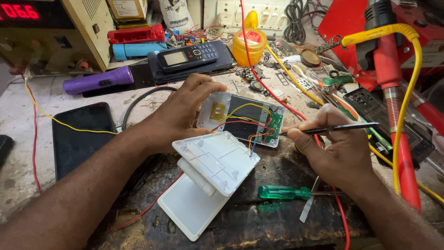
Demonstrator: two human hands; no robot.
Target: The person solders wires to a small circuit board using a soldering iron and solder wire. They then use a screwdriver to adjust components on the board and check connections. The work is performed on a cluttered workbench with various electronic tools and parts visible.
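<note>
My left hand (182, 111) grips the left end of an opened white plastic device (240, 118) that lies on the bench, its inside showing a green circuit board (275, 126) and thin yellow, red and blue wires. My right hand (335, 148) holds black tweezers (333, 129) like a pen, the tip touching the circuit board's right edge. The device's white back cover (217, 159) lies just in front, resting on a white flat panel (187, 208). A green-handled screwdriver (282, 192) lies below my right hand.
A black phone (81, 134) lies at the left, a keypad phone (189, 55) on a dark stack behind. A purple torch (97, 80), yellow jar (249, 44), power supply (51, 32), red hot-air tool (393, 97) with yellow cable and loose parts crowd the bench.
</note>
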